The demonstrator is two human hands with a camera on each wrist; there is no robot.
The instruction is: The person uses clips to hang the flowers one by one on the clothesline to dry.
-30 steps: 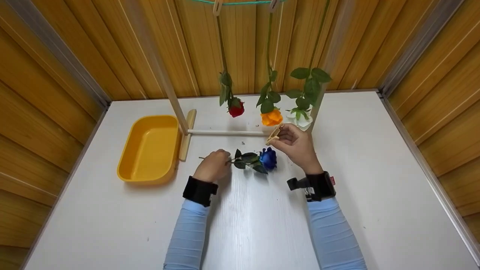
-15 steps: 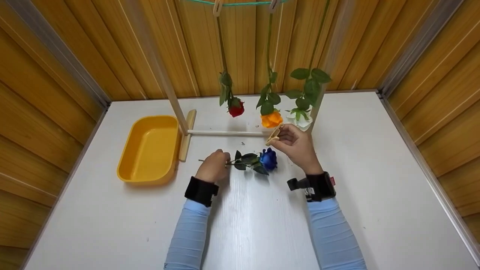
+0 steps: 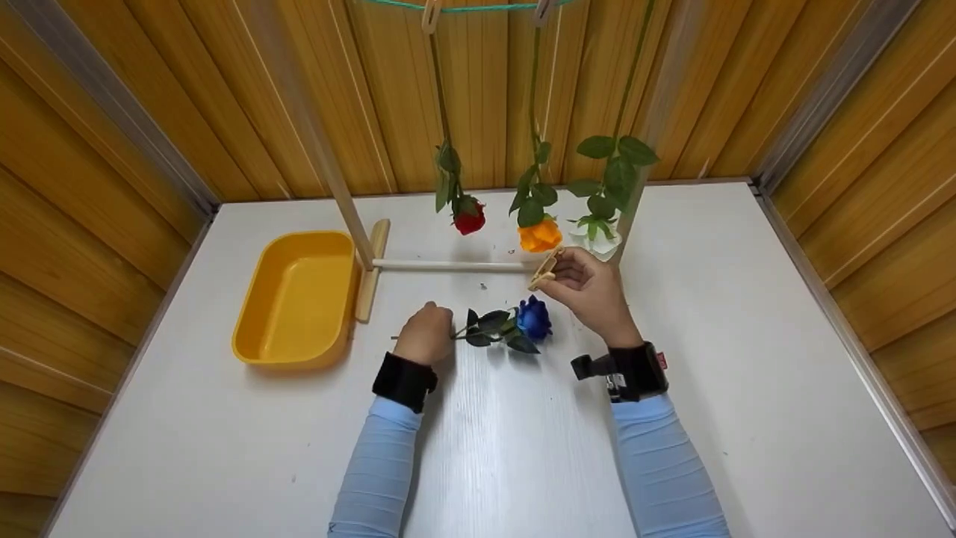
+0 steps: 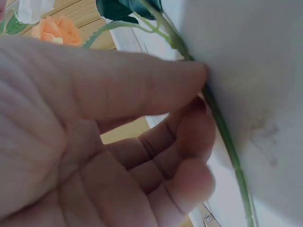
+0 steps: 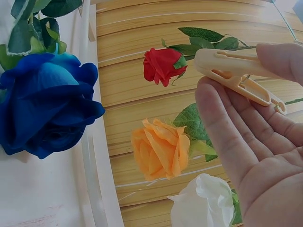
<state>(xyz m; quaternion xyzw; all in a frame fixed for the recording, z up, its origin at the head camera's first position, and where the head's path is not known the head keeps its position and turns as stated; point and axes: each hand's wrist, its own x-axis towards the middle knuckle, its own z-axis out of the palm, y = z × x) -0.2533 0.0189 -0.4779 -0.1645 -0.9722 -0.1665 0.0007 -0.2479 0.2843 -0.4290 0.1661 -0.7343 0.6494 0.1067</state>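
Note:
My left hand [image 3: 426,334] pinches the green stem of a blue artificial rose [image 3: 534,319] between thumb and fingers, low over the white table. In the left wrist view the stem [image 4: 226,132] runs past the thumb tip. The bloom points right, with dark leaves behind it. My right hand [image 3: 595,293] holds a light beige clothespin [image 5: 236,71] between thumb and fingers, above and just beyond the blue bloom. Behind that hand hang an orange rose [image 3: 540,235] and a white rose [image 3: 597,239], the latter partly covered by the hand.
A red rose [image 3: 469,218] hangs head down from a clothespin [image 3: 431,15] on a green cord [image 3: 485,8]. A wooden frame with a white crossbar [image 3: 455,265] stands at the back. A yellow basin [image 3: 243,329] sits left. Wood-look panels [image 3: 463,97] enclose the table.
My left hand has drawn slightly toward me with the rose, whose stem end and leaves sit a little lower in view. The right hand and its clothespin have stayed nearly still.

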